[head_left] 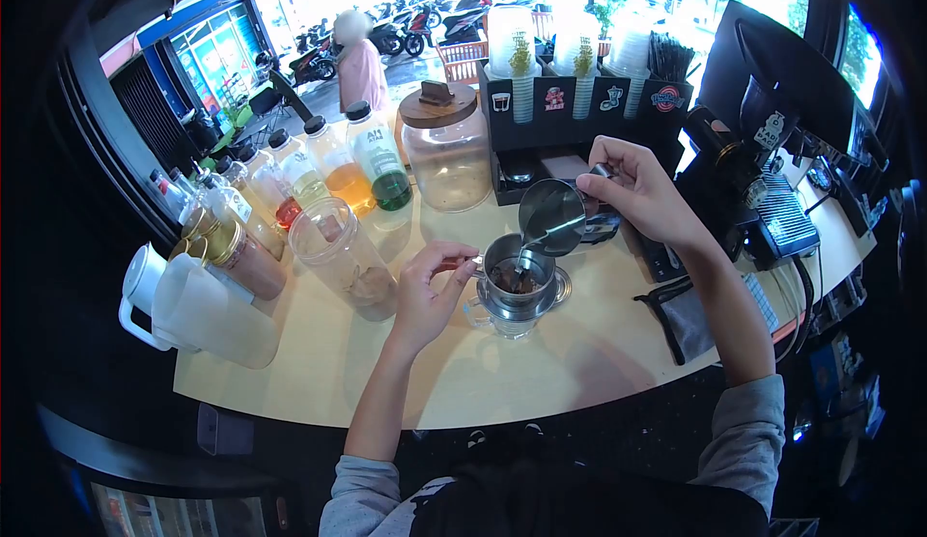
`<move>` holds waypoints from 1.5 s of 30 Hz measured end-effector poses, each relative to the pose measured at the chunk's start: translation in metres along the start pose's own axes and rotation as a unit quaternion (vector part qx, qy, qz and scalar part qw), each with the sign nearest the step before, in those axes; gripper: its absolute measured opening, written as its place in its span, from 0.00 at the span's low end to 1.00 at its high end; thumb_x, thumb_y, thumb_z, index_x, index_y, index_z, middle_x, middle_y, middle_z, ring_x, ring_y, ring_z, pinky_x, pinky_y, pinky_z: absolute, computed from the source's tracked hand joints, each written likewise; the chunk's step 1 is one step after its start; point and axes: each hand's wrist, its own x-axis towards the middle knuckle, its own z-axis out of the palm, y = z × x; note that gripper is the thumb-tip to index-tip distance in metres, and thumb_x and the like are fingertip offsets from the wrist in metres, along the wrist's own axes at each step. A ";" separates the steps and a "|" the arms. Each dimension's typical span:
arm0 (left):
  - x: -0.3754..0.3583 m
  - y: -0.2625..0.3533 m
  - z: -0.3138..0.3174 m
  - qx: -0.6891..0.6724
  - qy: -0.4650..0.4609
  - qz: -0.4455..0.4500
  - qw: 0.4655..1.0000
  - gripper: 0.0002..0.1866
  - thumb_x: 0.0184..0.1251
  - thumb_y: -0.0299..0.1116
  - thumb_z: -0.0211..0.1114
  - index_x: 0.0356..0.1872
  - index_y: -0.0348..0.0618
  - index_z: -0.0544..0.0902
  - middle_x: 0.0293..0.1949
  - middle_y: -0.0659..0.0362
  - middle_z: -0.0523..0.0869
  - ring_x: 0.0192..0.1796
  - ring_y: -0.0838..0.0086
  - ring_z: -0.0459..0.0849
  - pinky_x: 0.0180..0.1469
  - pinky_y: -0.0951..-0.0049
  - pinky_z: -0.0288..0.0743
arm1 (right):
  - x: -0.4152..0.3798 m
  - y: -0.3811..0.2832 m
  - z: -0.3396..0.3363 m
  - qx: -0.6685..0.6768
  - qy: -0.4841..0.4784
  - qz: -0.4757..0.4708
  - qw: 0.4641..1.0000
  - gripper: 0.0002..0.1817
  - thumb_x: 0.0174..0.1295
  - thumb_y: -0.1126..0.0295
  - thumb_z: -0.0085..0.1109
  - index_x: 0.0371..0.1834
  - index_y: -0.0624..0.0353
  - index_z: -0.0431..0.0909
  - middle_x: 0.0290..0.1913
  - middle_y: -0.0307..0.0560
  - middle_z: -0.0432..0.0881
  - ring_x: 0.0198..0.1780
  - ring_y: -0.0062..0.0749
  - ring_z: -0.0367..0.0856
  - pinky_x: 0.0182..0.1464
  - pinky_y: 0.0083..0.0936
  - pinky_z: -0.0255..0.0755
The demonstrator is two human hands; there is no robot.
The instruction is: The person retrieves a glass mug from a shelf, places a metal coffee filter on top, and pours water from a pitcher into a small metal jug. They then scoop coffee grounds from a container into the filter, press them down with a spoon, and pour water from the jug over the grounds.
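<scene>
A metal drip coffee filter (517, 302) sits on a glass cup (509, 326), with dark coffee grounds visible inside it. My left hand (430, 291) pinches the filter's small side handle between thumb and fingers. Above and to the right, my right hand (639, 192) grips the handle of a metal pitcher (552, 220). The pitcher is tilted to the left, and a thin stream of liquid runs from its spout into the filter.
Left of my hands stand a clear plastic jar (333, 247), a pale pitcher (217, 315) and several syrup bottles (345, 172). A large lidded jar (446, 155) and a black cup holder (579, 112) are behind. Rightward are a dark cloth (681, 317) and a coffee machine (724, 175). A person (360, 69) is outside.
</scene>
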 end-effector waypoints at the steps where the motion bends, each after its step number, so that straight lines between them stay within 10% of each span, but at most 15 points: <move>1: 0.000 0.000 0.000 0.000 0.000 0.000 1.000 0.08 0.65 0.27 0.60 0.41 0.35 0.79 0.39 0.57 0.80 0.41 0.76 0.82 0.47 0.76 0.77 | 0.000 0.001 -0.002 0.000 0.000 0.000 1.000 0.12 0.63 0.74 0.55 0.26 0.60 0.62 0.27 0.38 0.76 0.33 0.15 0.79 0.37 0.19 0.81; 45: -0.018 -0.010 0.008 -0.030 0.063 -0.001 0.998 0.12 0.62 0.24 0.61 0.48 0.39 0.78 0.42 0.58 0.78 0.44 0.76 0.79 0.47 0.75 0.77 | -0.005 -0.006 -0.002 0.005 0.026 -0.003 1.000 0.11 0.62 0.74 0.55 0.26 0.60 0.63 0.28 0.42 0.78 0.31 0.16 0.79 0.34 0.19 0.82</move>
